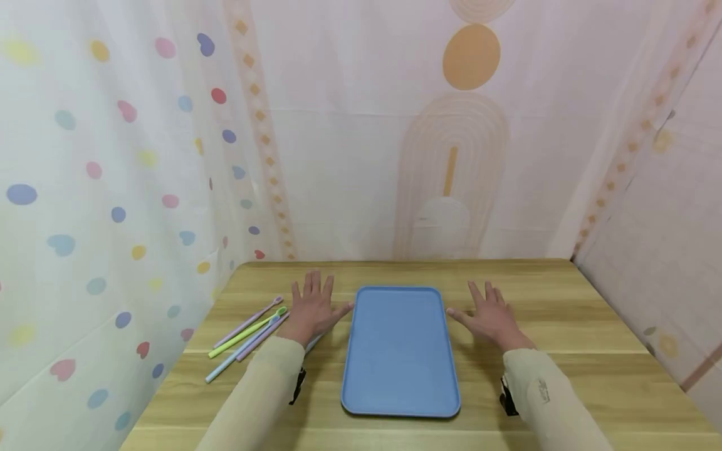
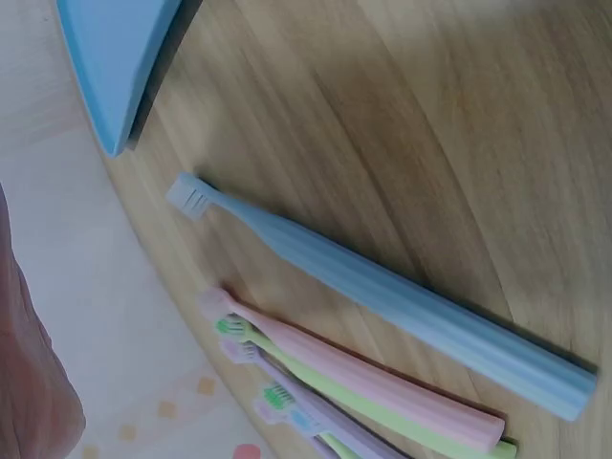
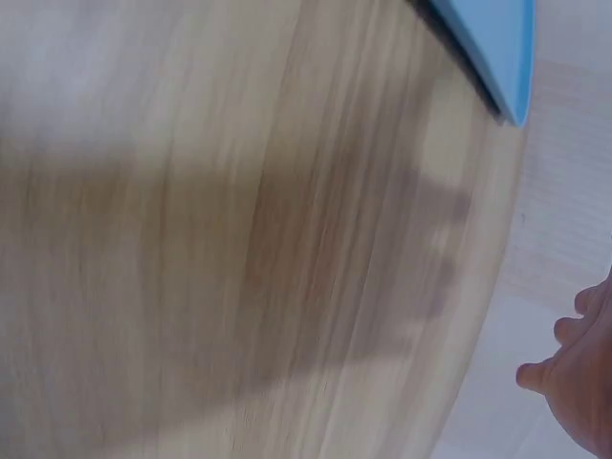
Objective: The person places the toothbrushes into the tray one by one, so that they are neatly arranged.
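Note:
My left hand is held above the table with its fingers spread, just left of a blue rectangular tray. On the tray's right side my right hand hovers in the same way, fingers spread and holding nothing. Several toothbrushes lie in a loose group by the left hand, among them a green toothbrush and a light blue toothbrush. Partly hidden under the left arm in the head view, a blue toothbrush shows fully in the left wrist view, beside a pink toothbrush.
The wooden table bears the tray at its middle and the toothbrushes on its left. A pale patterned curtain hangs behind the table's back edge, and a dotted curtain hangs along the left.

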A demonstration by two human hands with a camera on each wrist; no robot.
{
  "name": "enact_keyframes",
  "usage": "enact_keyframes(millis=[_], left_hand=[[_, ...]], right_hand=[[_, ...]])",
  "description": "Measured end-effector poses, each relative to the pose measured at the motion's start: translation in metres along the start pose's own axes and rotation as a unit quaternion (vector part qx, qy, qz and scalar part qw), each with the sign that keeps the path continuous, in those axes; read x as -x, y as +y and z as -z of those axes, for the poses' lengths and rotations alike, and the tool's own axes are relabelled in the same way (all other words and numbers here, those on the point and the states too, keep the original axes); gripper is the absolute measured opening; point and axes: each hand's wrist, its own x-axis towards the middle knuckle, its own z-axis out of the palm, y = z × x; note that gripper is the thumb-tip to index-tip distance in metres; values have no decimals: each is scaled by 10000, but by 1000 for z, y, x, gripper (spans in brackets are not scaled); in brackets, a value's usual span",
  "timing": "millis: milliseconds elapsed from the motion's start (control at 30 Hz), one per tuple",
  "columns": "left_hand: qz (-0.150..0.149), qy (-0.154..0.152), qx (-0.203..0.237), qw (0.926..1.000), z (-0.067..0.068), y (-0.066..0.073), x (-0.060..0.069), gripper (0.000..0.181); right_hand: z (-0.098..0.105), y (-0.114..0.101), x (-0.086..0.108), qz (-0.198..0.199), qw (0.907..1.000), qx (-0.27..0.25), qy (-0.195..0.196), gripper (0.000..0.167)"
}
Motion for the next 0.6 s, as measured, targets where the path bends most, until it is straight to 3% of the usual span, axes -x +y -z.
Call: enact_keyframes(millis=[400,600], left_hand=[[2,189,266,9995,15,-5,-5,94],[21,417,711,9966,24,-16,-4,93]], right_hand=[[-7,-12,-3,23,9960,-892,-24,99],[-15,-19,0,-269,9811,-1909,-190,98]])
